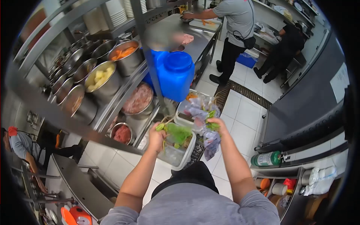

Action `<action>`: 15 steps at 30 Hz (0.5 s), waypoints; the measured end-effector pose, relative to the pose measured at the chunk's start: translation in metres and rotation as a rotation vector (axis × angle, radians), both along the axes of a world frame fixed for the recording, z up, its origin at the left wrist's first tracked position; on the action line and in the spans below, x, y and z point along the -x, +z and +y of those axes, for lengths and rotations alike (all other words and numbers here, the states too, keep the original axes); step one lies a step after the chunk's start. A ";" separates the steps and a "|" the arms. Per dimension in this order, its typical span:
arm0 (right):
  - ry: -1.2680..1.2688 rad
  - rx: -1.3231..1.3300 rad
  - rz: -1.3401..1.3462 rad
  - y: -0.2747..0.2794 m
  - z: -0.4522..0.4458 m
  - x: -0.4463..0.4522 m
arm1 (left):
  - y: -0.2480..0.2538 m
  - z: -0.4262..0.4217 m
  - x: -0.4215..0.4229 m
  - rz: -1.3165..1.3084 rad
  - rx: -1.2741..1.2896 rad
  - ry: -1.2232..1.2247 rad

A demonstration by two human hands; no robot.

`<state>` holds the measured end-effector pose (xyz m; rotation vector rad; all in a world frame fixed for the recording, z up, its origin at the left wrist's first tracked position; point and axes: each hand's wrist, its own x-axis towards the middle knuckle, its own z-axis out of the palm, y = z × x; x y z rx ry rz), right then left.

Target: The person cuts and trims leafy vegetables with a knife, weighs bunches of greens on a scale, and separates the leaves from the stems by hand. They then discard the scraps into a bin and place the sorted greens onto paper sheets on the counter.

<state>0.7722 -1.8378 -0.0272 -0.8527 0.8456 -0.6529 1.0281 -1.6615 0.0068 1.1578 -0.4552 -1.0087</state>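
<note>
My left hand (pixel 156 138) is closed around a small bunch of leafy greens (pixel 161 126) with pale stems, held over the left side of a clear plastic tub (pixel 189 152). More greens (pixel 179 134) lie inside that tub, partly blurred. On the other side, my right hand (pixel 220 126) grips a crumpled purplish, see-through plastic bag (pixel 212 144); green leaves and thin stems show at its top, near my fingers. Behind the bag stands a second plastic tub (pixel 183 117) with something orange in it, partly covered by the bag.
A blue plastic drum (pixel 176 77) stands just beyond the tubs. Left, a metal shelf carries pots of potato pieces (pixel 100 78), carrots (pixel 123 53) and raw meat (pixel 138 98). Co-workers stand at the back (pixel 236 33) and far left (pixel 23 144). A green cylinder (pixel 267 159) lies right.
</note>
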 end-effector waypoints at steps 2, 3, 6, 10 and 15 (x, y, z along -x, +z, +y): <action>0.002 -0.110 0.074 -0.058 -0.038 -0.018 | 0.000 -0.016 0.009 0.101 -0.155 0.058; -0.043 -0.159 0.068 -0.078 -0.055 -0.028 | -0.013 -0.024 0.007 0.098 -0.166 0.054; -0.146 -0.029 0.137 -0.097 -0.112 -0.060 | -0.043 -0.048 0.004 0.031 -0.333 -0.037; 0.083 0.498 0.675 -0.155 -0.218 -0.099 | -0.086 -0.076 0.008 0.041 -0.501 -0.010; 0.462 0.852 0.973 -0.250 -0.297 -0.146 | -0.109 -0.115 0.031 0.108 -0.651 0.059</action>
